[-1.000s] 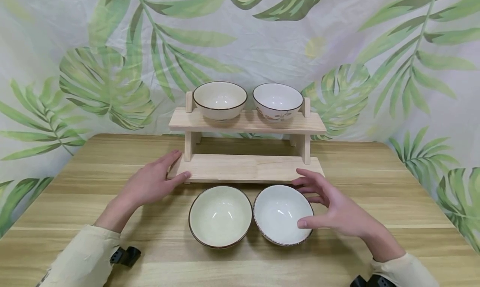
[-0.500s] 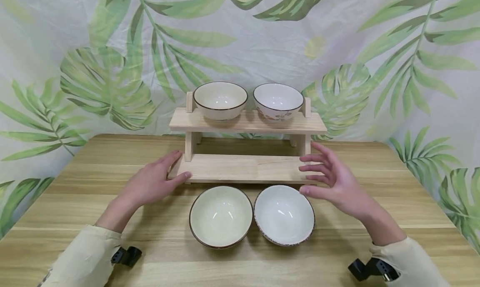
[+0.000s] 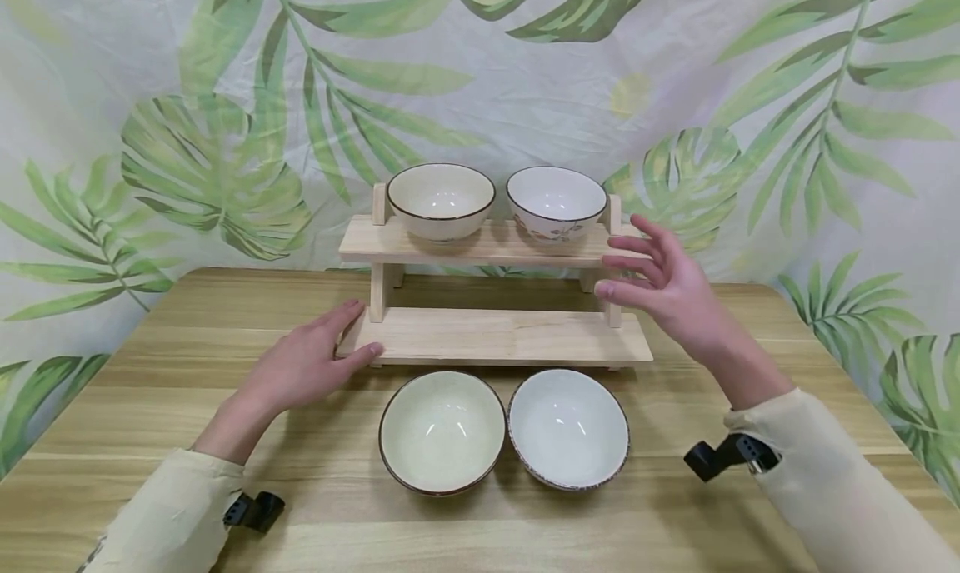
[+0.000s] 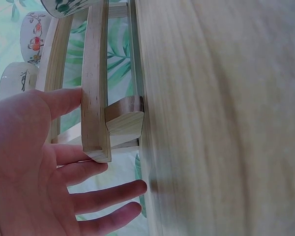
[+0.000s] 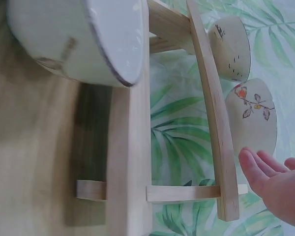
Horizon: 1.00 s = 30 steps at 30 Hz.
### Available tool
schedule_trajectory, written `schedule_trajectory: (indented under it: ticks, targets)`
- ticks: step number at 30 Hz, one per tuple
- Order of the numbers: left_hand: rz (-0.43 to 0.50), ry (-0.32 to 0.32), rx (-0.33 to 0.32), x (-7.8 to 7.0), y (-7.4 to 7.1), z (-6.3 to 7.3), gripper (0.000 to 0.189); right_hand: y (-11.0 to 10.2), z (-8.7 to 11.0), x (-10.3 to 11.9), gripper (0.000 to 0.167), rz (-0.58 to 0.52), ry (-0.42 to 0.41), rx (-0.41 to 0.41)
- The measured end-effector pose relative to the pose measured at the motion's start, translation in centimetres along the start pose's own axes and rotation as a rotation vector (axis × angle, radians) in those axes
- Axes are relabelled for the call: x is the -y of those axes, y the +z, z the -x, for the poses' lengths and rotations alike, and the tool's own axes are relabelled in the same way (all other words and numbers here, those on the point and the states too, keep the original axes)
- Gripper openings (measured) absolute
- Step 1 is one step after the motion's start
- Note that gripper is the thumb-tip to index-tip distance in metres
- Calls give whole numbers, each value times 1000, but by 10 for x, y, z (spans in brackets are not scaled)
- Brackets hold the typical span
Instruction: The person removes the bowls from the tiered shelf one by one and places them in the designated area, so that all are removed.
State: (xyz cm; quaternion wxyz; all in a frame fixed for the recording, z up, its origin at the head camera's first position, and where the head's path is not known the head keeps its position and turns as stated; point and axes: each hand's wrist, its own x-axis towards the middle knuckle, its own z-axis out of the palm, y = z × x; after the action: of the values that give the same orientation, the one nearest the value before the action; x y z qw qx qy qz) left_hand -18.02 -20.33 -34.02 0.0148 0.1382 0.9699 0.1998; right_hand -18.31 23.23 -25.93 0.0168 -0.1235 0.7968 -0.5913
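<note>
My left hand [image 3: 306,361] holds the left end of a two-tier wooden shelf [image 3: 495,337], the thumb at the front edge and the fingers at the end of the lower board. Beside the upper board's right end hangs my right hand [image 3: 663,286], fingers spread and holding nothing. Nearest to it is a white bowl [image 3: 557,204] with a dark rim and floral print, upright on the upper board. A cream bowl [image 3: 440,201] sits to its left. In the right wrist view, my right fingertips are close to the floral bowl [image 5: 253,115]; contact cannot be told.
On the table [image 3: 345,506] in front of the shelf stand a cream bowl [image 3: 442,433] with a brown rim and a white bowl [image 3: 568,430] with a speckled rim, side by side. A leaf-print cloth [image 3: 525,82] hangs behind.
From the front white bowl, my right hand has moved up and away to the upper board's right end. The left hand and the bowls have stayed put.
</note>
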Motion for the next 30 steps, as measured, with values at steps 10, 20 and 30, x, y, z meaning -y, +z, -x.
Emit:
schedule_trajectory:
  ticks: [10, 20, 30]
  targets:
    - [-1, -15, -5, 3, -1, 5, 85, 5, -44, 8, 112, 31, 19, -48]
    - [9, -18, 1, 1, -1, 4, 85, 12, -66, 7, 118, -12, 59, -32]
    - [19, -25, -1, -2, -1, 5, 83, 17, -83, 5, 114, -6, 49, -44]
